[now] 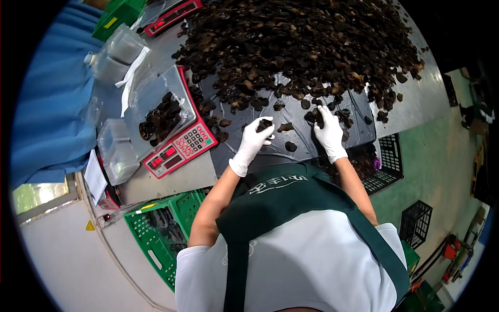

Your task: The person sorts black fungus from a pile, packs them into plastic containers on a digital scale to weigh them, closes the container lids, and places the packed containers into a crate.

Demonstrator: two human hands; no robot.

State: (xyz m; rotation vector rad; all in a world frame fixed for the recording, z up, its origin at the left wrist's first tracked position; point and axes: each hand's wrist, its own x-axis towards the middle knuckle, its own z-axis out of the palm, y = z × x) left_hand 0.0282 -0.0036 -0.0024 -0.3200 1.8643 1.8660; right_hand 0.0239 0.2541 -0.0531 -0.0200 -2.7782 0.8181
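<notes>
My left hand [255, 138], in a white glove, curls around a dark brown mushroom piece [264, 125] that looks like wood ear. My right hand [328, 133], gloved too, has its thumb and fingers around another dark piece [317, 118] at the near edge of the heap. A large heap of the same mushrooms [296, 47] covers the far part of the table. Between and around my hands, loose pieces such as this one [291, 146] lie on a dark plastic sheet [275, 106].
To the left, a red scale [195, 140] bears a clear tray [156, 93] with mushrooms. Stacked clear plastic boxes [117, 151] stand beside it. Another red scale [171, 18] is at the back. Below the table are a green crate [187, 208] and a black crate [391, 156].
</notes>
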